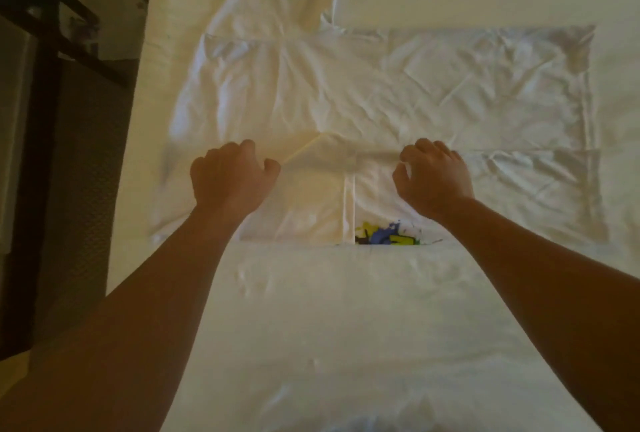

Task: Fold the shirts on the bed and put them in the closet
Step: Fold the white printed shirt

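A white shirt [346, 92] lies spread flat on the white bed [346, 327], its sleeve reaching up to the far left. The near edge of the shirt is folded over, and a blue, yellow and black print [388, 236] shows under the fold. My left hand [230, 177] pinches the folded flap at its left corner, fingers curled. My right hand [433, 173] grips the same fold further right, fingers curled into the cloth. The flap between the two hands is lifted a little and blurred.
A dark wooden frame [45, 120] and a dark floor strip run along the bed's left side. The bed sheet stretches wide in front of the shirt and to the right of it.
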